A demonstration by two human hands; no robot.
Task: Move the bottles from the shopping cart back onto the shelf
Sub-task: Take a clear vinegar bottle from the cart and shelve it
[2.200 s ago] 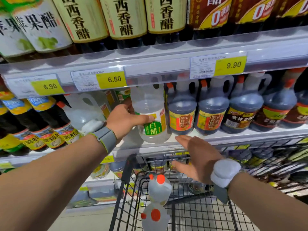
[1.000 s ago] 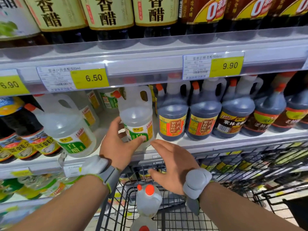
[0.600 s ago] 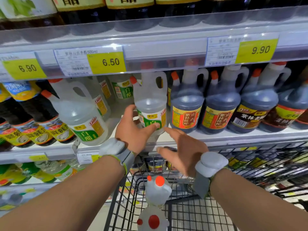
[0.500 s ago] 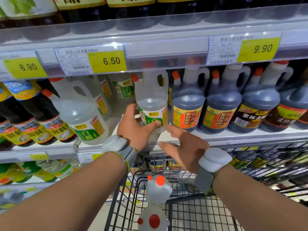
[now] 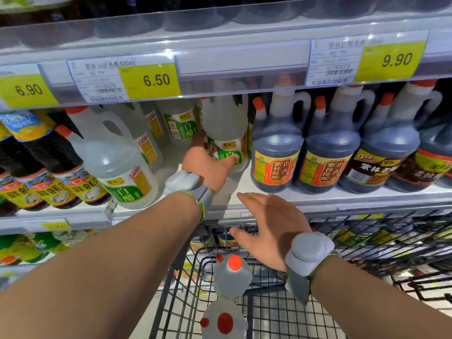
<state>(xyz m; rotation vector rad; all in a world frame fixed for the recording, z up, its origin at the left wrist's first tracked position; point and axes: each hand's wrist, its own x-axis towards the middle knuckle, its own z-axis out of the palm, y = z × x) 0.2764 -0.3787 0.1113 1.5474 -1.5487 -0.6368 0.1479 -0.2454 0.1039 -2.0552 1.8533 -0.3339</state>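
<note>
We take the shelf (image 5: 244,184) as our landmark, the white middle tier under the yellow price tags. Since a moment ago the clear white-vinegar jug (image 5: 226,133) has gone deeper along it: it stood near the front lip, and now it stands upright further back, beside the dark vinegar jugs (image 5: 276,152) on its right and in line with the other clear jugs behind it to the left. We read that as this bottle being all but placed, with only the letting go left.

Our left hand (image 5: 208,167) is still on it, thumb across the green label and fingers round the far side, so it grasps the jug low on its body. Our right hand (image 5: 269,228) hangs open and empty just below the shelf's front edge, fingers spread, above the shopping cart (image 5: 269,314).

The cart sits right against the shelf front, below it. Two more clear bottles with red caps (image 5: 231,277) stand in it near the front wire wall, so we judge the job part done.

The shelf board is smooth and bare in front of the placed jug, and there is open room to its left, towards the big clear jug (image 5: 115,162) leaning at the shelf's front.
</note>
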